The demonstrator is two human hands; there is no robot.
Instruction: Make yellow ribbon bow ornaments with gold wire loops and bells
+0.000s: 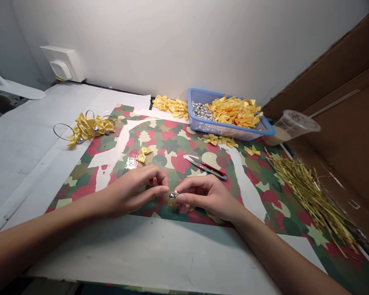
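My right hand (pixel 207 196) pinches a small silver bell (pixel 173 195) between thumb and fingertips, just above the patterned sheet. Close on its left, my left hand (pixel 143 189) is closed, its thumb and forefinger drawn together beside the bell; what they grip, if anything, is hidden. Just behind the left hand is a yellow ribbon bow (pixel 144 155) with a thin stem that runs down toward the fingers. Thread snips (pixel 207 167) with dark blades and a red edge lie behind my right hand.
A blue basket (pixel 230 130) holds silver bells and yellow bows by the wall. Finished-looking bows with wire loops (pixel 90 128) lie at left. Loose bows (pixel 170 106) sit beside the basket. At right are a plastic cup (pixel 290 126), gold wire ties (pixel 313 196) and cardboard (pixel 350 123).
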